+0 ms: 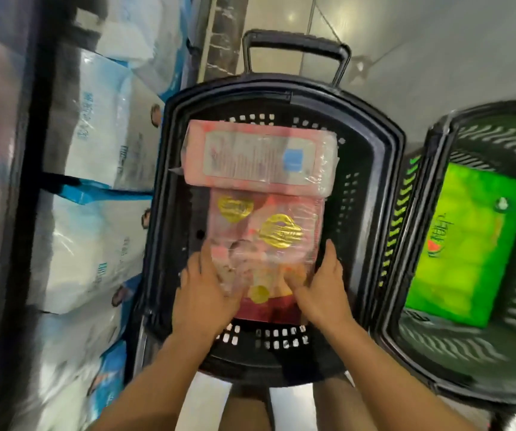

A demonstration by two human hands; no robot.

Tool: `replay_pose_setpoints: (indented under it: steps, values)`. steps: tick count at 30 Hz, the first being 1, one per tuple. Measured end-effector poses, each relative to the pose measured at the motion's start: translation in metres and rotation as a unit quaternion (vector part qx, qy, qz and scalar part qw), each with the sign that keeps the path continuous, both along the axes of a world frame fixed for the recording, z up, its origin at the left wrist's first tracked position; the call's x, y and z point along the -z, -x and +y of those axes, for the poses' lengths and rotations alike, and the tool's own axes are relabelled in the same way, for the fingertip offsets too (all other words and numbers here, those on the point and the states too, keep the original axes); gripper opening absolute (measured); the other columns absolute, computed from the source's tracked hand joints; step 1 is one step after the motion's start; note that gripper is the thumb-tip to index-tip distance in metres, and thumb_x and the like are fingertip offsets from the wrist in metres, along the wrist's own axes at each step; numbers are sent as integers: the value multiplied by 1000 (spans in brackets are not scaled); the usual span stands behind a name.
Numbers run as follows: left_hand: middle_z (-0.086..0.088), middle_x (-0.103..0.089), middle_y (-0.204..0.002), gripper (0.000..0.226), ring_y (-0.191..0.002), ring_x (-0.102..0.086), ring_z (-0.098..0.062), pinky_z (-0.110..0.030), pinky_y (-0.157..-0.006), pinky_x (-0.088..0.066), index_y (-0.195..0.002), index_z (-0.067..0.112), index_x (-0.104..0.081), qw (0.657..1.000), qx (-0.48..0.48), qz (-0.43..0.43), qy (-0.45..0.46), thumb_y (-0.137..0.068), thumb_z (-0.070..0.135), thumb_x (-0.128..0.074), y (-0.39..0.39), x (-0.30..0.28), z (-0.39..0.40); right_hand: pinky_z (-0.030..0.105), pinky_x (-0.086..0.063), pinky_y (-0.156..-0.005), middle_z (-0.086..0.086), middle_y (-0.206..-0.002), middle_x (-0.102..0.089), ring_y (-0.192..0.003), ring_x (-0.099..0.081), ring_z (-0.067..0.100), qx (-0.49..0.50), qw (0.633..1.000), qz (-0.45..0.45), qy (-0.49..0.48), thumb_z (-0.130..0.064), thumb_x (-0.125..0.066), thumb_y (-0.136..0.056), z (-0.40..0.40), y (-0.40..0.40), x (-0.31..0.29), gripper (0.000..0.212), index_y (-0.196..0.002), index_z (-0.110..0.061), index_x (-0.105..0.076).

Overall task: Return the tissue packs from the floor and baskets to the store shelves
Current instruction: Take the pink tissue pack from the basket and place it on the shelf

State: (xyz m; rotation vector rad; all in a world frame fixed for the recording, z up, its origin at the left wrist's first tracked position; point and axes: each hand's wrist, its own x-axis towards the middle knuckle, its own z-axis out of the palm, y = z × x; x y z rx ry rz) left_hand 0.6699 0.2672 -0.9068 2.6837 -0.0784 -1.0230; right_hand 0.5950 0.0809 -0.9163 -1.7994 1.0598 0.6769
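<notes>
A black basket (169, 169) stands on the floor below me. Two pink tissue packs lie in it: one with gold stickers (266, 231) near me, and a second pink pack (259, 157) lying crosswise at the far end, overlapping the first. My left hand (203, 293) grips the near pack's left edge. Its right edge is held by my right hand (325, 284), thumb on top and a finger along the side. A green tissue pack (464, 244) lies in a second basket (412, 231) to the right.
Store shelves (32, 157) run along the left, filled with large white and blue tissue packs (101, 129). The black basket's pull handle (297, 48) sticks out at its far end. Pale tiled floor (405, 51) lies beyond both baskets.
</notes>
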Motion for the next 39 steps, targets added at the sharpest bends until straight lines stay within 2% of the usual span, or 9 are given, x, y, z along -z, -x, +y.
replay_pose_setpoints:
  steps: [3,6,12,19,23,28,33,36,39]
  values:
    - [-12,-25,-162,117,-144,-33,-34,-50,-112,-38,-159,16,-8,997,-53,49,16,-75,60,-76,-15,24,-2,41,-43,-105,8,-150,-44,-132,-49,28,27,998,12,-54,-42,-76,-84,-4,4,29,107,-158,-26,0]
    - [-12,-45,-148,109,-132,-48,-32,-46,-105,-46,-145,13,-31,986,-136,84,53,-62,54,-90,-28,44,-5,41,-47,-103,1,-146,-50,-125,-56,25,65,996,14,-65,-42,-78,-81,-3,5,44,112,-156,-35,5]
    - [-7,-57,-134,99,-121,-56,-28,-32,-89,-45,-139,15,-39,968,-210,113,74,-61,40,-95,-31,52,-11,16,-42,-71,-26,-112,-56,-101,-59,7,126,988,-1,-86,-26,-79,-83,0,2,50,106,-156,-41,-4]
    - [6,-61,-124,95,-108,-59,-17,-29,-81,-44,-138,28,-42,961,-231,96,114,-59,27,-94,-18,18,-7,28,-48,-80,-37,-113,-59,-103,-60,-1,144,984,-41,-101,-44,-82,-72,8,12,1,101,-149,-53,-18]
    - [13,-63,-110,89,-95,-61,-11,-26,-75,-48,-130,29,-47,962,-231,81,123,-53,30,-93,-9,-39,-3,33,-47,-78,-45,-107,-49,-99,-60,6,131,988,-62,-62,-54,-73,-65,10,18,-58,106,-150,-56,-10]
    - [14,-67,-117,99,-105,-67,-12,-42,-86,-58,-130,31,-51,959,-234,27,159,-43,49,-93,-23,-136,2,47,-53,-94,-26,-115,-67,-106,-67,12,110,986,-113,-61,-56,-78,-61,6,1,-156,106,-147,-61,-16]
    - [5,-63,-117,80,-101,-62,-17,-31,-79,-49,-131,21,-46,941,-256,-43,216,-64,33,-88,-51,-271,-9,52,-51,-98,-19,-131,-62,-115,-64,17,90,969,-228,-43,-56,-78,-61,-5,-36,-267,105,-147,-59,-18]
    - [4,-67,-111,86,-99,-65,-19,-38,-83,-55,-124,22,-51,939,-228,-94,238,-51,44,-89,-79,-348,-16,54,-51,-97,-15,-130,-64,-116,-64,19,78,952,-293,-27,-52,-82,-60,-16,-59,-339,102,-145,-57,-27]
    - [10,-66,-115,97,-107,-65,-13,-28,-82,-53,-130,26,-52,925,-208,-162,275,-45,48,-94,-99,-423,-23,53,-52,-98,-12,-130,-65,-116,-65,16,74,930,-359,-27,-47,-85,-60,-30,-81,-416,98,-144,-50,-34]
